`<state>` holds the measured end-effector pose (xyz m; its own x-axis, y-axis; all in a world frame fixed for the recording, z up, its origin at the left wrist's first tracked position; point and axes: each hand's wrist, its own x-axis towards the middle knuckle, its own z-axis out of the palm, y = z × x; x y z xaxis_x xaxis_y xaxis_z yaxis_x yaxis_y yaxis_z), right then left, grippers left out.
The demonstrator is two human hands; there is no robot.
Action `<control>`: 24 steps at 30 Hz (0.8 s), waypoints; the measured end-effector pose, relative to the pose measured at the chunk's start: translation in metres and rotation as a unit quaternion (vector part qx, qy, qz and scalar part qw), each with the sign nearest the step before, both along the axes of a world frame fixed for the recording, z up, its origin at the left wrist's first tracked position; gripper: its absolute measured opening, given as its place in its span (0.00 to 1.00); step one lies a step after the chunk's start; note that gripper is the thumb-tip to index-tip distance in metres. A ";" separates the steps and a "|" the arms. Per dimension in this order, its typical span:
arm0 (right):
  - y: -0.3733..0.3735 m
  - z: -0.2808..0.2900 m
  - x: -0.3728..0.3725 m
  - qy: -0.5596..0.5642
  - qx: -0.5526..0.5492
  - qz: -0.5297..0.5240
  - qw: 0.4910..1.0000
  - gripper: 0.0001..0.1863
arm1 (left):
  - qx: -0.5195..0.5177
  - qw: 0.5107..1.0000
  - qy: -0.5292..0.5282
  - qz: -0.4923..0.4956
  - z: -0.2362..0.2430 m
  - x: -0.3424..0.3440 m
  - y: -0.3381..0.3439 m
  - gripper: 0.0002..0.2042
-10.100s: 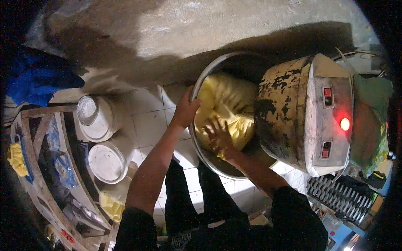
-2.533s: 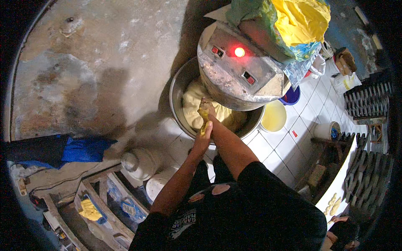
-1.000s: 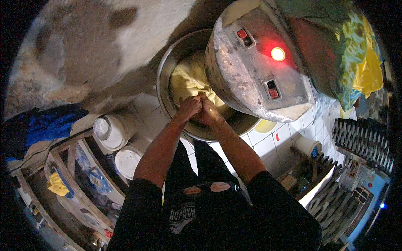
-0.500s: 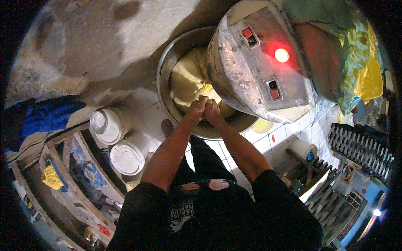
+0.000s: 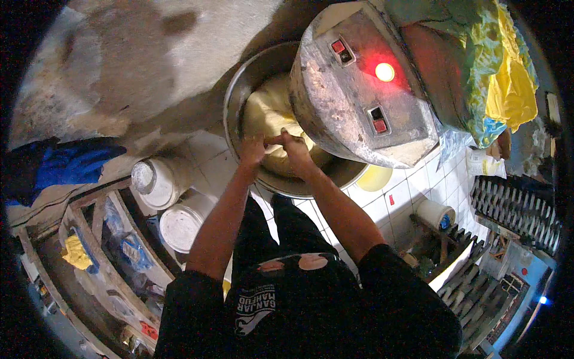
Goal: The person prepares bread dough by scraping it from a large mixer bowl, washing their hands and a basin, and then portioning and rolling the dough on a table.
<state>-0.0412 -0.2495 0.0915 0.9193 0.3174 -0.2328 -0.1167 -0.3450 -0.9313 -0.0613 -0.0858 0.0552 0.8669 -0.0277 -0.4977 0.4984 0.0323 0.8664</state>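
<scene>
A metal mixer bowl (image 5: 235, 107) holds pale yellow dough (image 5: 269, 99), partly hidden by the worn mixer head (image 5: 335, 96) with red switches and a lit red lamp. My left hand (image 5: 253, 149) is closed over the near left part of the bowl, above the dough. Close to its right, my right hand (image 5: 294, 149) is also closed, its thumb raised over the dough. The fingers of both meet or nearly meet at the middle; whether anything is held between them I cannot make out.
Lidded white buckets (image 5: 179, 227) and a wooden rack (image 5: 137, 263) stand at my left, below a blue cloth (image 5: 72, 164). Yellow and green plastic (image 5: 508, 90) lies beside the mixer head. At right are a bucket (image 5: 433, 212), slatted racks (image 5: 514, 209) and a yellow container (image 5: 375, 178) on the tiles.
Ten seconds ago my left hand gripped the rim and my right was spread on dough; both later came together. Since half a second ago my left hand has shifted left, slightly apart from the right.
</scene>
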 end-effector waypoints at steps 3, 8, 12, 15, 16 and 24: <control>-0.010 -0.080 0.025 0.289 0.070 -0.177 0.938 0.22 | 0.157 0.981 -0.068 -0.095 0.014 -0.056 -0.039 0.28; 0.048 -0.068 0.030 0.065 -0.458 -0.301 0.834 0.32 | 0.009 0.999 0.029 0.039 0.078 -0.057 -0.101 0.30; 0.040 -0.048 0.034 -0.018 -0.481 -0.194 0.855 0.36 | 0.089 0.985 -0.111 -0.093 0.045 -0.023 -0.076 0.38; 0.021 -0.051 0.046 0.012 -0.460 0.039 0.887 0.35 | -0.008 0.988 0.154 0.021 0.045 -0.002 -0.079 0.29; 0.015 -0.049 0.044 0.010 -0.461 0.041 0.886 0.35 | -0.009 0.988 0.153 0.023 0.044 0.001 -0.075 0.29; -0.008 -0.008 0.005 -0.084 -0.486 0.262 0.829 0.33 | 0.171 0.926 -0.320 -0.102 -0.011 0.010 -0.043 0.25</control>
<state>-0.0361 -0.2576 0.0830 0.7595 0.4216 -0.4954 0.3904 -0.9046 -0.1713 -0.0511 -0.1288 0.0437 0.9814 -0.1598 0.1067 -0.1557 -0.3361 0.9289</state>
